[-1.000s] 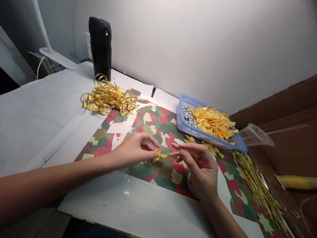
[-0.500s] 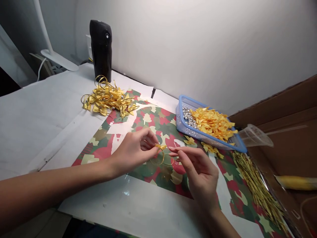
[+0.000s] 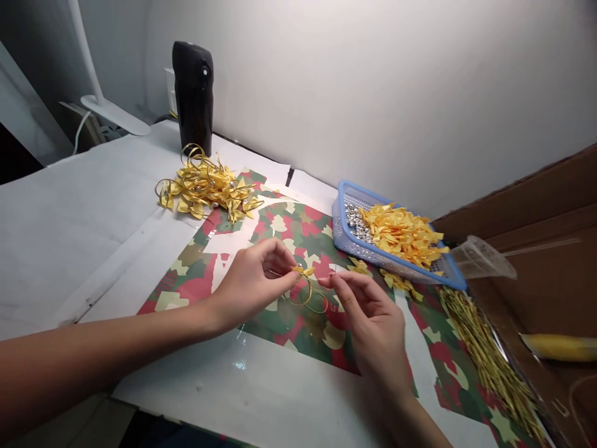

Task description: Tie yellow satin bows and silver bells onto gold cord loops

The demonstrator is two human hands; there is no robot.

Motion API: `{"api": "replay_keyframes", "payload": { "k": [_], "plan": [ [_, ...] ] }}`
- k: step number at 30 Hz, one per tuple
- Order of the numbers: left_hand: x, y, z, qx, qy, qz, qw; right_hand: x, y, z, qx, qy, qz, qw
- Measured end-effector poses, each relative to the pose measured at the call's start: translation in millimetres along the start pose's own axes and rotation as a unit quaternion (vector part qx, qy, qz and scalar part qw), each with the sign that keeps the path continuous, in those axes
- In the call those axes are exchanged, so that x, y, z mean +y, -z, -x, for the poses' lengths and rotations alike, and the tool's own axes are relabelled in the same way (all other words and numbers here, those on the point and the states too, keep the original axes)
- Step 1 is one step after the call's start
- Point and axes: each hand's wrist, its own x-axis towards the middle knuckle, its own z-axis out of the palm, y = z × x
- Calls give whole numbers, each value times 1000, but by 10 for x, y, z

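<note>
My left hand [image 3: 252,283] pinches a small yellow ribbon bow [image 3: 303,271] between thumb and fingertips. A thin gold wire loop [image 3: 308,300] hangs below the bow, over the camouflage-patterned paper [image 3: 298,227]. My right hand [image 3: 373,317] sits just to the right, its thumb and forefinger closed on the wire's thin end. The fingertips of my two hands are a short gap apart. Part of the bow is hidden by my left fingers.
A heap of gold-looped bows [image 3: 205,190] lies at the back left. A blue plastic basket [image 3: 345,224] holds yellow ribbon pieces and silver beads. Gold strands [image 3: 485,361] lie at the right, by a cardboard box wall [image 3: 527,249]. A black cylinder [image 3: 193,99] stands against the wall.
The bow and wire loop have risen up the view, and my right hand has moved left, closer to them. The whole scene has shifted slightly with my head.
</note>
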Motion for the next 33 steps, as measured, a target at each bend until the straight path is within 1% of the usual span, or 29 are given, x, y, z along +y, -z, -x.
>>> {"api": "replay_keyframes", "payload": {
  "k": [4, 7, 11, 15, 19, 24, 29, 33],
  "plan": [
    [-2, -20, 7, 9, -9, 10, 1000, -48, -98, 91, -34, 34, 18, 999],
    [5, -39, 8, 13, -14, 30, 999, -39, -161, 133, -52, 28, 10, 998],
    [19, -61, 6, 11, 14, 74, 997, 0, -192, 121, -29, -3, -15, 999],
    [20, -74, 4, 3, 44, 105, 993, 6, -206, 103, -15, -12, -27, 999],
    [28, -82, 4, 1, 49, 118, 992, -2, -232, 118, -6, -4, -47, 999],
    [31, -84, 10, 4, 42, 108, 993, -9, -253, 115, -10, -4, -62, 998],
    [36, -92, 18, 7, 43, 113, 993, -14, -244, 102, 0, -45, -76, 996],
    [41, -96, 13, -1, 68, 122, 990, -8, -231, 110, -6, -81, -113, 990]
  ]
}}
